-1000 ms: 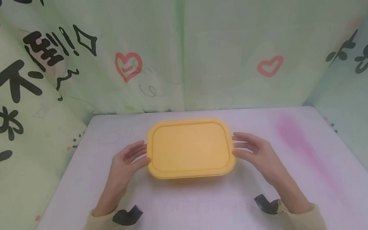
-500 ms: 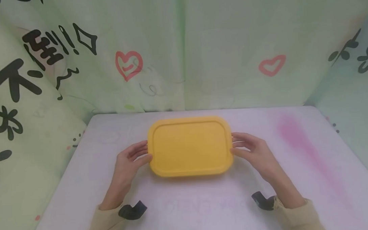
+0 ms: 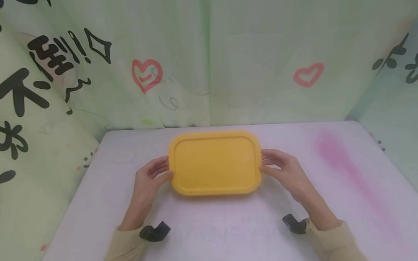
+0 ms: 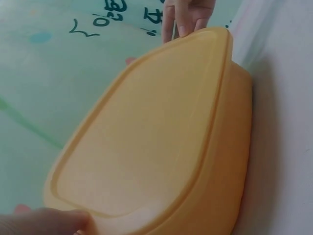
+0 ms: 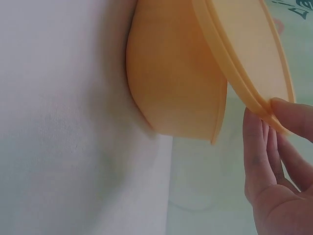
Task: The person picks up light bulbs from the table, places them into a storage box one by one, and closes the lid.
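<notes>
A yellow rectangular lid (image 3: 215,163) with rounded corners is held level between both hands in the head view. My left hand (image 3: 146,186) pinches its left end, the thumb on the upper edge. At the other end my right hand (image 3: 290,173) grips it, thumb on top and fingers beneath, as the right wrist view shows. Under the lid stands a deep yellow box (image 5: 171,63) on the table, hidden from the head camera. In the right wrist view the lid's held end is apart from the box rim. Whether the two touch elsewhere I cannot tell.
The white table (image 3: 212,230) has a pink stain (image 3: 338,156) on its right side. A pale green curtain (image 3: 243,37) with hearts and black lettering surrounds it on the back and sides. A dark mount (image 3: 155,231) sits at each wrist.
Both hands have carried the lid slightly forward and, since it looks smaller, seemingly down. The forearms have come a little closer together; both grips stay the same.
</notes>
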Motion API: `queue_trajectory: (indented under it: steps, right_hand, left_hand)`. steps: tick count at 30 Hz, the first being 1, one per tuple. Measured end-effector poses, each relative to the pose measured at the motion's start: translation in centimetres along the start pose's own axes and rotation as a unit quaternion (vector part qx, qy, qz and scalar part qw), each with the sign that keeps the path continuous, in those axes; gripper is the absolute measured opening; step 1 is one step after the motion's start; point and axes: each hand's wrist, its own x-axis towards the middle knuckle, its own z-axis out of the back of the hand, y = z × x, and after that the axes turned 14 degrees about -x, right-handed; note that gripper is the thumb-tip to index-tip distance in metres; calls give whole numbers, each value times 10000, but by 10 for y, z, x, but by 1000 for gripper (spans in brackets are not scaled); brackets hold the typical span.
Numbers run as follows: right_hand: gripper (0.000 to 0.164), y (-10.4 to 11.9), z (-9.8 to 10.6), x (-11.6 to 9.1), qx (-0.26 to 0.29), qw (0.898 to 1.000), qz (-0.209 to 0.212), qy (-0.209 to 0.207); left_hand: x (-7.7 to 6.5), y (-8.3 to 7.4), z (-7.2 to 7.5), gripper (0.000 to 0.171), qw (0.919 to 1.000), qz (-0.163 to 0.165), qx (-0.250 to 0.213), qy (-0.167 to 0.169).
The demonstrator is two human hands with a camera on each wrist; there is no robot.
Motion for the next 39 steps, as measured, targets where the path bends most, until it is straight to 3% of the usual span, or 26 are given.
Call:
queue_trajectory:
  steps: [20, 39]
  right_hand:
    - [52, 0, 1, 13, -209, 9998, -50, 0]
    - [55, -4, -1, 17, -111, 9997, -82, 194]
  left_hand:
    - [13, -1, 0, 45, 9999, -52, 105, 18]
    - [23, 6, -2, 44, 9998, 151, 104, -18]
